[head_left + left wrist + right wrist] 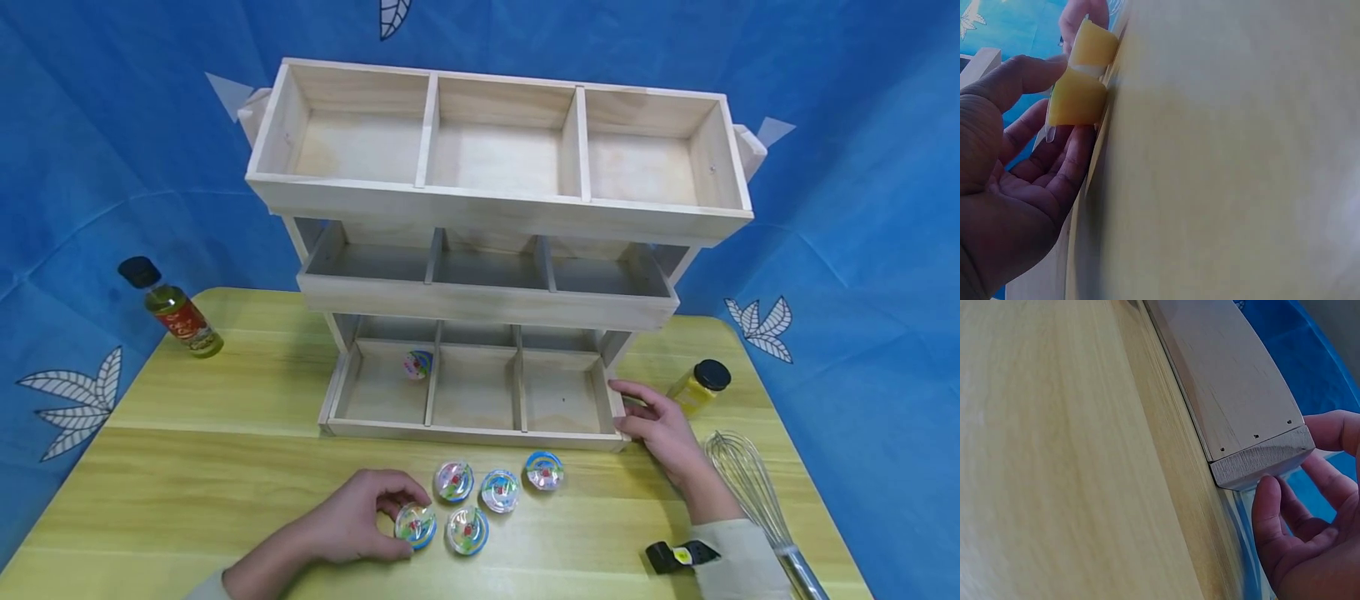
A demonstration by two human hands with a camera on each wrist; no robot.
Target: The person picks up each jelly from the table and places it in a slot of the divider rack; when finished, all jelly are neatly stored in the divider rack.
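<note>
My left hand (367,517) pinches a jelly cup (416,526) at the table's front, thumb and index finger on opposite sides. In the left wrist view the cup (1077,99) shows yellow-orange, with another jelly cup (1095,45) right beyond it. Several more lidded jelly cups, one of them a cup (467,531) beside the held one, lie close by. My right hand (660,429) grips the right end of the bottom tray of a wooden three-tier rack (472,432). Its thumb (1266,503) is at the tray's end face. One jelly cup (417,364) sits in the bottom tray's left compartment.
An oil bottle (180,312) with a black cap stands at the left edge. To the right are a yellow jar (697,386) with a black lid and a wire whisk (757,492). A blue cloth (112,125) hangs behind the rack.
</note>
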